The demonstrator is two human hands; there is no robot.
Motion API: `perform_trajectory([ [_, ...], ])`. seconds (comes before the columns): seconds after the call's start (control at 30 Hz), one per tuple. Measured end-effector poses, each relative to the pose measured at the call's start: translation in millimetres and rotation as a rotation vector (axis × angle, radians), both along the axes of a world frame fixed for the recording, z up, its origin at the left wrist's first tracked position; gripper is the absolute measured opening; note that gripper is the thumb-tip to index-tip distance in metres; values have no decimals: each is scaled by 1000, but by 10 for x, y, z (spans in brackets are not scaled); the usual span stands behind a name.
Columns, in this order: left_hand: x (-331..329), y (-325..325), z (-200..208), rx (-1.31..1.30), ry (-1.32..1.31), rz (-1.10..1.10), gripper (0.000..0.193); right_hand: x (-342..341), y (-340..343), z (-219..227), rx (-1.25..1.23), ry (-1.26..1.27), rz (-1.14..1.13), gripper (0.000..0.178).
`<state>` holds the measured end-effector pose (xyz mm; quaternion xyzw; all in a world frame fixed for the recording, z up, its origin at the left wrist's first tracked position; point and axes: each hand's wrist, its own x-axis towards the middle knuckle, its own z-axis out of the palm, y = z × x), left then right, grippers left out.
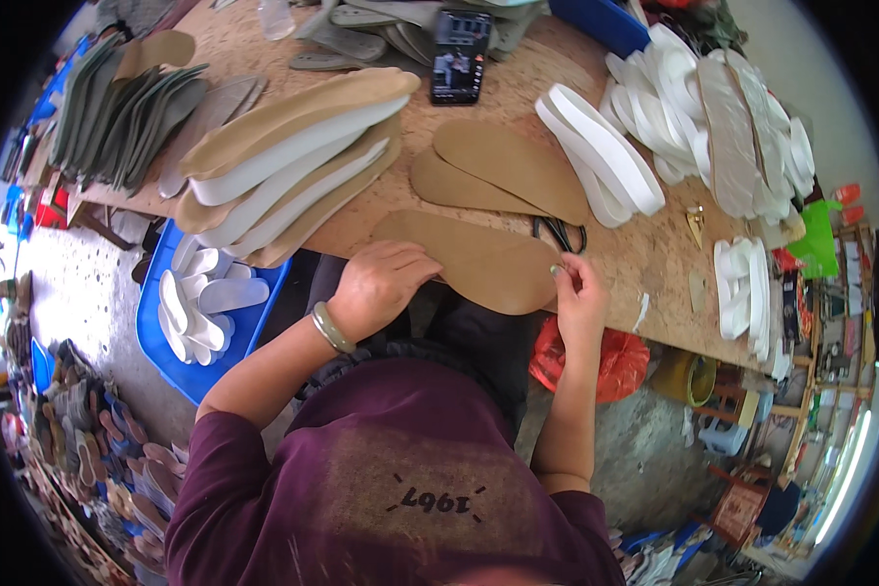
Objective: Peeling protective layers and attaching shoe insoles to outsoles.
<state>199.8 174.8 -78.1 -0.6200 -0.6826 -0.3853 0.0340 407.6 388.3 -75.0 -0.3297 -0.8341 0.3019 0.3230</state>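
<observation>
In front of my body I hold a tan shoe insole [483, 259] at the table's near edge. My left hand [386, 283], with a pale bangle on its wrist, is closed on the insole's near edge. The thumb and fingers of my right hand [578, 293] pinch its rounded right end. Just beyond lie overlapping tan insoles [503, 166]. Black looped handles [568, 237], apparently of scissors, show partly from under them. To the left is a stack of white soles [298, 164] layered with tan insoles. A pair of white soles [604, 161] lies to the right.
A phone [461, 59] stands at the back beside grey insoles [352, 41]. More grey insoles [132, 122] stand far left, and white soles [654, 103] are heaped at right. Below the table are a blue bin [151, 337] of white pieces and a red bag [606, 366].
</observation>
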Motion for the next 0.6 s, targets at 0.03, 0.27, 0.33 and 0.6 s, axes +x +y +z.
perform_trajectory([
  [0.03, -4, 0, 25, 5, 4, 21, 18, -7, 2, 9, 5, 4, 21, 15],
  [0.27, 337, 165, 335, 22, -327, -41, 26, -200, -295, 267, -518, 208, 48, 18],
  [0.33, 467, 302, 362, 55, -614, -77, 30, -328, -417, 324, -588, 254, 106, 19],
  [0.6, 494, 373, 436, 32, -1260, -94, 22, -452, -561, 279, -886, 459, 275, 15],
])
